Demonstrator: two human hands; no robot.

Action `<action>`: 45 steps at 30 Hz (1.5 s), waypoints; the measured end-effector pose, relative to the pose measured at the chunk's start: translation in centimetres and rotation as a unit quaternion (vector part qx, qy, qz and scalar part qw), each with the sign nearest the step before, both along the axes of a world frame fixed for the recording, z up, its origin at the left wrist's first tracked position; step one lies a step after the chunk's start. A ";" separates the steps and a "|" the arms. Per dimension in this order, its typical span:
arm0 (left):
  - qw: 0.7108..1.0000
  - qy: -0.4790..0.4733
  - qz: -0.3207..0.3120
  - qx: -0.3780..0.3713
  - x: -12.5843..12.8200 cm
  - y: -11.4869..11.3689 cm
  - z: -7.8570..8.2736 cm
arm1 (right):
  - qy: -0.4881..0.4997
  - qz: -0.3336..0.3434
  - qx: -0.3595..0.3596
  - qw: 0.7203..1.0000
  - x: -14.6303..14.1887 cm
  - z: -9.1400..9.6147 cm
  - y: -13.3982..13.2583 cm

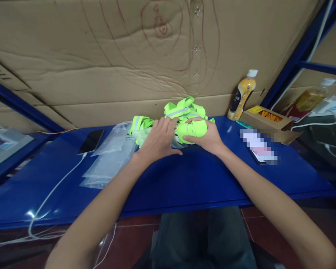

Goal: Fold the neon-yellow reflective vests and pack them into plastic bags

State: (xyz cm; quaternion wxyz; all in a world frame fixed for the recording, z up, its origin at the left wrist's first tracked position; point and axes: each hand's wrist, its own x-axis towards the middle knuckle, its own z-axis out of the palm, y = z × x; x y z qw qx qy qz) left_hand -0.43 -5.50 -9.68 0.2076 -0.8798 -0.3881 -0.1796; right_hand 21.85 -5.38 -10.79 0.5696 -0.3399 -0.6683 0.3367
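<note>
My right hand [209, 137] is closed around a folded neon yellow-green reflective strap bundle [194, 129], thumb in front and fingers over the top. At its left end is my left hand [161, 136], fingers bent over the bundle's edge and thumb stretched toward me. A bit of clear plastic [177, 144] shows beneath, between the hands; how it lies around the bundle is hidden. Just behind sits a loose heap of similar straps [182, 107] with grey reflective stripes. More neon material [140, 125] lies left of my left hand, partly under cloudy plastic.
Clear plastic bags [106, 164] lie on the blue table [182, 183] beside a cabled phone [91, 141]. To the right are a yellow drink bottle [243, 95], an open cardboard box [271, 117] and a blurred-out phone [259, 147]. Cardboard [123, 86] walls off the back.
</note>
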 end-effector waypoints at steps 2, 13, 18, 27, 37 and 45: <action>1.000 0.004 0.000 0.013 0.1 0.1 -0.1 | 0.008 0.003 -0.023 1.000 0.0 -0.1 0.1; 0.998 0.014 -0.020 0.051 1.8 -0.8 -0.9 | -0.075 -0.068 -0.071 0.992 -1.8 -1.2 -1.5; 0.997 -0.046 0.009 0.059 1.9 -1.0 -0.9 | -0.082 -0.084 -0.061 0.991 -1.8 -0.4 -1.8; 0.999 -0.038 0.002 0.013 3.0 -1.6 -1.6 | -0.105 -0.062 -0.063 0.991 -2.2 -1.3 -2.1; 0.993 -0.116 0.008 -0.006 1.7 -0.2 -1.9 | -0.103 0.085 -0.024 0.991 -1.2 -1.2 -0.8; 0.984 -0.169 -0.019 -0.048 1.7 -0.5 -2.0 | -0.182 0.079 0.018 0.980 -0.9 -0.6 -1.2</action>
